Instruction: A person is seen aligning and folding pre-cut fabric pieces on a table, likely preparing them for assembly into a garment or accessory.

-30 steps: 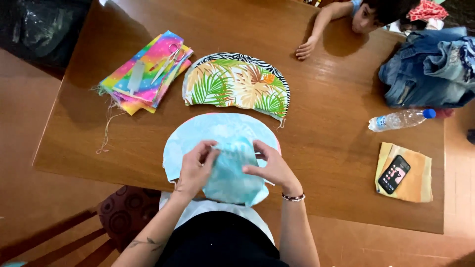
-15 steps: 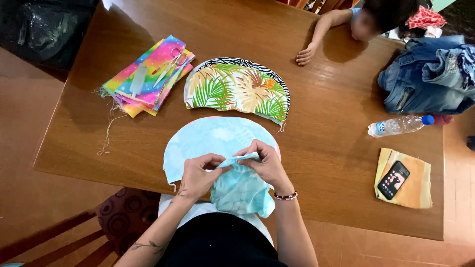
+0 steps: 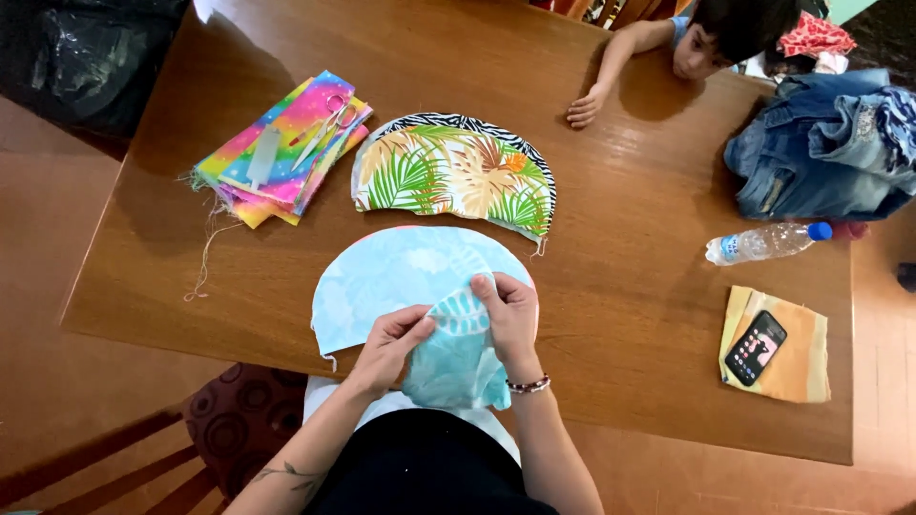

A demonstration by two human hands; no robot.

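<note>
Wooden table | teal fabric piece pinched between left hand, right hand

Pale turquoise leaf-print fabric; rainbow fabric stack; green-orange palm-print piece.

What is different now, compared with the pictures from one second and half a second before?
Both hands, left hand and right hand, keep hold of the small light-blue leaf-print fabric piece; they met at its top edge, then parted again, the left lower. The large light-blue rounded fabric, the palm-print half-round fabric, plastic water bottle and phone stayed put.
</note>
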